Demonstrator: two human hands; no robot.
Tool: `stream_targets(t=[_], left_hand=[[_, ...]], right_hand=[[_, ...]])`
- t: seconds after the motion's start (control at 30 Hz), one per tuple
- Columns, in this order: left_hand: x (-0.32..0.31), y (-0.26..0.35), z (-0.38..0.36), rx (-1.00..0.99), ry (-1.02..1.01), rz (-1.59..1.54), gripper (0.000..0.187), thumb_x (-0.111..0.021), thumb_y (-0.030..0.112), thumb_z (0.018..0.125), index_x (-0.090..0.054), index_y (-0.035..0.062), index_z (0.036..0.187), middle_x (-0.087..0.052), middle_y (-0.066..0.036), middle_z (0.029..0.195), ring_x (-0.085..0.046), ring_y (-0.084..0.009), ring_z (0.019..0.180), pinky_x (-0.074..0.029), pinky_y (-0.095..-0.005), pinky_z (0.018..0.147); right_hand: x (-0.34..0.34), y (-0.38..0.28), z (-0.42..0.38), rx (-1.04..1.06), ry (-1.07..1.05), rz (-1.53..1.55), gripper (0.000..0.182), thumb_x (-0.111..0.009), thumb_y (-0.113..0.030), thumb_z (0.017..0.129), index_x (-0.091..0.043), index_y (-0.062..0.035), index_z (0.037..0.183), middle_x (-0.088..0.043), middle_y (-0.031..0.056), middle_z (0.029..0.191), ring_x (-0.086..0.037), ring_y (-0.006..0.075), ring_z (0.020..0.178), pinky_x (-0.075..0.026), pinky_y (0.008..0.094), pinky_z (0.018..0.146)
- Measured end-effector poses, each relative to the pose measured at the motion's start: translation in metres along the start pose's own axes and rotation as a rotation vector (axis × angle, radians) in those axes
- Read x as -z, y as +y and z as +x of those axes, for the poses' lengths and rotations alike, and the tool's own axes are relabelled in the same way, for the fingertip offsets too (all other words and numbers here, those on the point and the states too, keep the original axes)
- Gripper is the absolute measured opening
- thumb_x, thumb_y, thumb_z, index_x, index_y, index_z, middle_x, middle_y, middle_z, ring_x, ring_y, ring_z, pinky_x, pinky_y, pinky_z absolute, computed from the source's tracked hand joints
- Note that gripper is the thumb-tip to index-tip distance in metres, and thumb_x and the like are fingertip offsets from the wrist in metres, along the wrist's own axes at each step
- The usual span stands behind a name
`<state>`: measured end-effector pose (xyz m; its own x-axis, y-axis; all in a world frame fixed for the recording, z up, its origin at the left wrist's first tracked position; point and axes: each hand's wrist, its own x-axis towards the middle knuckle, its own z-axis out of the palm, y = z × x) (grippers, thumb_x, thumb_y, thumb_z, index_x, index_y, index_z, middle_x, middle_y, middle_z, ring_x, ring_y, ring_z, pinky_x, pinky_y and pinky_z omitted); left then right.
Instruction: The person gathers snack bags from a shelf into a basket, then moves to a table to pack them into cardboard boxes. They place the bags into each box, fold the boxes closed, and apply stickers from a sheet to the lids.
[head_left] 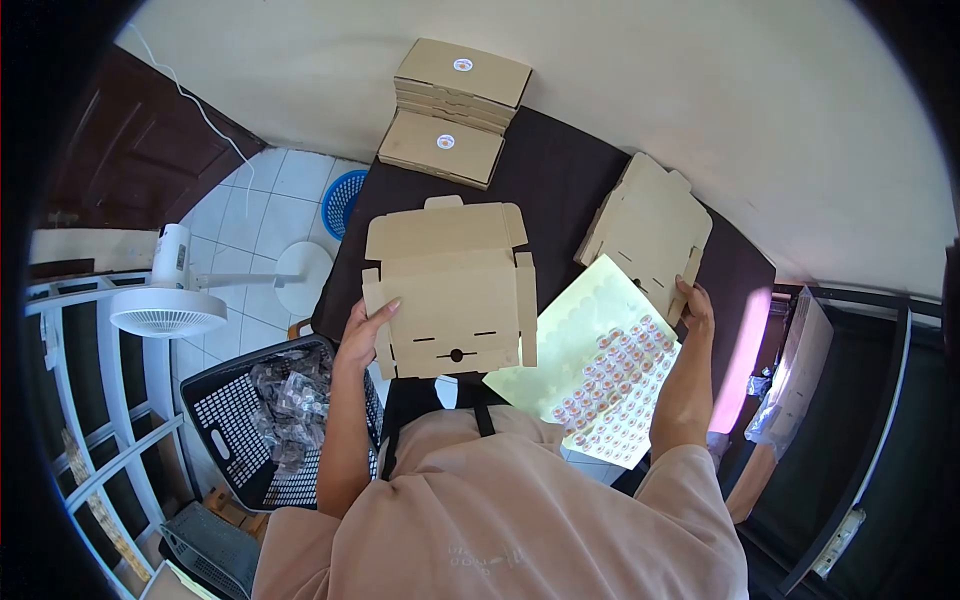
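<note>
My left hand (362,332) grips the left edge of an unfolded cardboard box (455,285), its thumb on top of the card. The box lies open and flat, with creased flaps, slots and a round dark hole near its front edge. At the right, my right hand (697,305) is closed at the near right corner of a pile of flat cardboard boxes (655,225); how many it grips is hidden. Between the hands a pale yellow sticker sheet (610,365) with rows of round stickers overlaps the pile's near side and reaches over the table's front edge.
Folded boxes with round stickers (462,80) are stacked at the back of the dark table (560,150), against the wall. To the left are a black crate (235,420) of clear plastic packs, a white fan (170,310) and a blue basket (343,203). A metal-framed rack (890,400) stands right.
</note>
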<state>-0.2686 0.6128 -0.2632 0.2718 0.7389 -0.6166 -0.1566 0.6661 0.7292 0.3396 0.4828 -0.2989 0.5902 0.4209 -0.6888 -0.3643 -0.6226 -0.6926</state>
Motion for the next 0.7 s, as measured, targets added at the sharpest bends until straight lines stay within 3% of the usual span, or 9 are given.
stream_targets(t=[0.17,0.27,0.33,0.53,0.63,0.7], left_hand=[[0.006,-0.007,-0.009,0.005,0.029,-0.008,0.036,-0.068,0.014,0.086,-0.055,-0.0001,0.117,-0.064,-0.008,0.108,-0.062,-0.0162,0.095,-0.05,-0.0302,0.084],[0.012,-0.01,-0.014,0.013,0.039,-0.048,0.035,-0.068,0.013,0.086,-0.055,0.0006,0.116,-0.064,-0.008,0.108,-0.063,-0.016,0.095,-0.05,-0.0303,0.083],[0.012,-0.01,-0.019,0.01,0.055,-0.047,0.035,-0.068,0.013,0.086,-0.056,0.0009,0.116,-0.064,-0.008,0.108,-0.063,-0.0158,0.095,-0.05,-0.0301,0.083],[0.018,-0.013,-0.028,-0.002,0.081,-0.069,0.034,-0.069,0.013,0.086,-0.057,0.0013,0.115,-0.065,-0.008,0.107,-0.063,-0.0151,0.095,-0.05,-0.0297,0.083],[0.018,-0.011,-0.029,-0.005,0.092,-0.09,0.034,-0.069,0.013,0.085,-0.057,0.0011,0.115,-0.065,-0.007,0.106,-0.063,-0.0151,0.095,-0.05,-0.0295,0.083],[0.017,-0.011,-0.03,-0.007,0.092,-0.102,0.034,-0.069,0.013,0.085,-0.057,0.0009,0.115,-0.065,-0.007,0.106,-0.063,-0.0152,0.095,-0.05,-0.0295,0.083]], right_hand=[[-0.001,0.013,-0.006,0.158,-0.068,0.234,0.058,-0.068,-0.009,0.083,-0.037,0.0057,0.13,-0.059,0.0162,0.114,-0.059,0.0256,0.106,-0.049,0.0384,0.091],[-0.011,0.008,-0.024,0.216,0.095,0.283,0.057,-0.067,-0.005,0.083,-0.037,0.0073,0.13,-0.059,0.0159,0.114,-0.059,0.0245,0.107,-0.046,0.0345,0.096],[-0.01,0.007,-0.024,0.288,-0.029,0.337,0.051,-0.065,-0.002,0.083,-0.042,0.0078,0.127,-0.058,0.0158,0.117,-0.057,0.0221,0.112,-0.042,0.0295,0.101],[-0.041,-0.015,-0.026,0.424,-0.155,0.309,0.05,-0.064,-0.002,0.083,-0.042,0.0095,0.127,-0.057,0.0164,0.119,-0.056,0.0229,0.112,-0.042,0.0305,0.101],[-0.074,-0.026,-0.012,0.38,-0.137,0.325,0.049,-0.064,-0.003,0.083,-0.043,0.0094,0.125,-0.057,0.0159,0.117,-0.057,0.0227,0.111,-0.043,0.0307,0.1],[-0.09,-0.031,-0.014,0.349,-0.232,0.257,0.049,-0.065,-0.003,0.083,-0.044,0.0083,0.126,-0.057,0.0163,0.117,-0.057,0.0225,0.111,-0.045,0.0312,0.096]])
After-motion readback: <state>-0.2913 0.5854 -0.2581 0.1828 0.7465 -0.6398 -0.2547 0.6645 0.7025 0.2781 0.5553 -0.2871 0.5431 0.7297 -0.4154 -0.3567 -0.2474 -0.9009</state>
